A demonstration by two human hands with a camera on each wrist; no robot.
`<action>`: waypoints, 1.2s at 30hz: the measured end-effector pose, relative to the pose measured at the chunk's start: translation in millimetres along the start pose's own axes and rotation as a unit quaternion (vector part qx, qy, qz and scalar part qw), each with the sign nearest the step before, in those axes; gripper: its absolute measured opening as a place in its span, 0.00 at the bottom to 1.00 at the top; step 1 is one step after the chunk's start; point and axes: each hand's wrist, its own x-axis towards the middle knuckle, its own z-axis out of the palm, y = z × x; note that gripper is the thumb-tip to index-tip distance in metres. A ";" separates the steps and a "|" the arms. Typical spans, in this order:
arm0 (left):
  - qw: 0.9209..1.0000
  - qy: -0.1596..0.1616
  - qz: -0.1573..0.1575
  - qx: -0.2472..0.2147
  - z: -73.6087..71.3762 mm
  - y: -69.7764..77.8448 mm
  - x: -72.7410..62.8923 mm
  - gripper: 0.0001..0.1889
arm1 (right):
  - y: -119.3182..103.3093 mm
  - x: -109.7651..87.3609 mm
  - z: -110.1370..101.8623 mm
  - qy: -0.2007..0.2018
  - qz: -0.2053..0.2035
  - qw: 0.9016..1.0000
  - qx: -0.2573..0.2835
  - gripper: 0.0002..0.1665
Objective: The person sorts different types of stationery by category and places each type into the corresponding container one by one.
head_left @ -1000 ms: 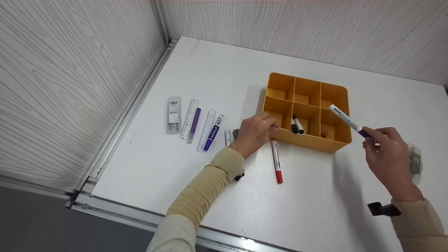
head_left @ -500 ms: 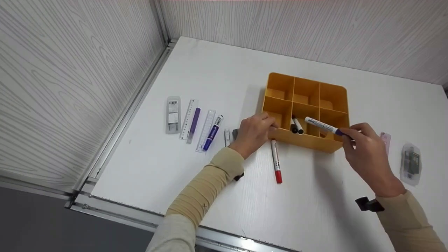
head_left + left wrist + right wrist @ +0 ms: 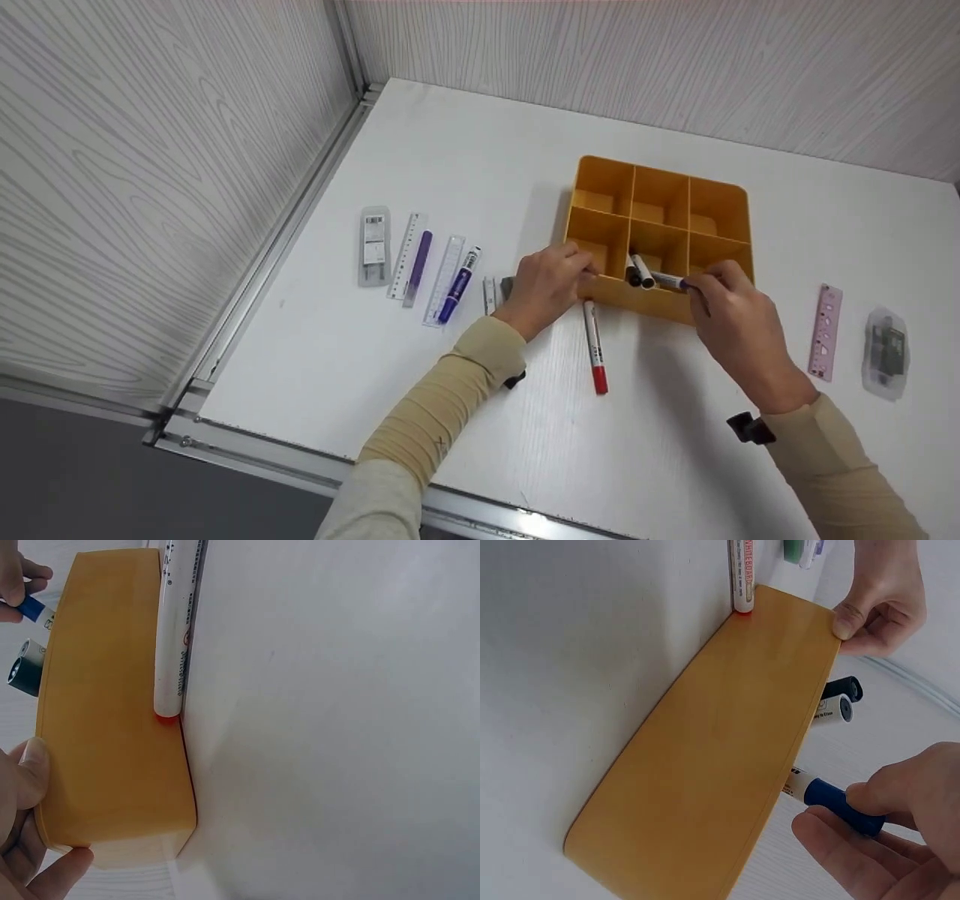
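An orange-yellow organizer box (image 3: 645, 302) with several compartments stands on the table. My left hand (image 3: 551, 285) grips its front left corner, thumb against the outer wall in the left wrist view. My right hand (image 3: 739, 322) pinches a whiteboard marker (image 3: 670, 280) by its blue cap (image 3: 844, 808). The white barrel slants down over the front rim into the box, its far end hidden by the wall in the right wrist view. Two markers (image 3: 640, 271) lean in the front middle compartment, one dark-ended, one white-ended. A red-capped marker (image 3: 595, 349) lies before the box.
Left of the box lie a clear case (image 3: 373, 247), a ruler (image 3: 407, 255), a purple stick-shaped item (image 3: 418, 268), another ruler (image 3: 444, 280) and a purple marker (image 3: 460, 285). On the right are a pink ruler (image 3: 826, 332) and another clear case (image 3: 886, 354). Walls border the table.
My right hand has moved left and toward the box, bringing the blue-capped marker from above the right side down to the front middle compartment. The pink ruler is uncovered. My left hand stays put.
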 end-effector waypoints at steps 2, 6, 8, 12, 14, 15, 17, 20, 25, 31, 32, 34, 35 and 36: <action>1.000 -0.003 -0.002 -0.002 -0.3 0.4 0.0 0.06 | -2.1 1.0 4.4 0.006 -0.010 1.000 -0.012 0.06; 1.000 0.002 0.000 -0.004 -1.0 0.7 0.0 0.06 | -5.2 1.9 12.6 0.020 -0.026 0.999 -0.023 0.04; 1.000 0.008 0.002 -0.006 -0.7 0.5 0.0 0.06 | -6.7 2.2 16.1 0.022 -0.028 0.999 -0.019 0.05; 1.000 0.016 0.002 -0.012 0.2 0.3 0.0 0.04 | -9.4 2.6 21.9 0.016 -0.024 1.000 0.003 0.05; 1.000 0.018 0.002 -0.014 0.3 0.4 -0.1 0.04 | -10.5 2.4 24.2 0.010 -0.023 1.000 0.009 0.06; 1.000 0.018 0.001 -0.015 0.2 0.4 -0.1 0.04 | -11.0 2.1 25.2 0.008 -0.022 1.000 0.012 0.07; 1.000 0.016 0.001 -0.015 -0.3 0.7 -0.2 0.04 | -11.6 1.2 27.1 0.001 -0.020 1.000 0.016 0.09; 1.000 0.014 -0.001 -0.014 -0.8 0.6 -0.4 0.05 | -11.5 -1.2 29.3 -0.009 -0.019 1.000 0.022 0.15; 1.000 0.017 -0.001 -0.015 -0.4 0.4 0.0 0.06 | -9.0 -5.9 31.6 -0.022 -0.015 0.999 0.032 0.25; 1.000 0.017 -0.002 -0.023 0.2 0.4 0.1 0.07 | -6.5 -8.3 32.6 -0.036 -0.022 0.998 0.044 0.28; 1.000 0.017 -0.003 -0.025 0.3 0.3 0.0 0.07 | -6.2 -8.3 32.4 -0.040 -0.024 0.998 0.046 0.28; 0.999 0.016 -0.004 -0.029 0.4 0.3 -0.3 0.08 | -5.5 -8.4 32.3 -0.048 -0.024 0.997 0.047 0.29; 0.999 0.016 -0.004 -0.029 0.6 0.2 -0.4 0.08 | -5.3 -8.5 32.2 -0.052 -0.024 0.997 0.048 0.29; 0.999 0.015 -0.005 -0.030 0.7 0.3 -0.3 0.08 | -5.0 -8.6 32.0 -0.055 -0.024 0.997 0.049 0.29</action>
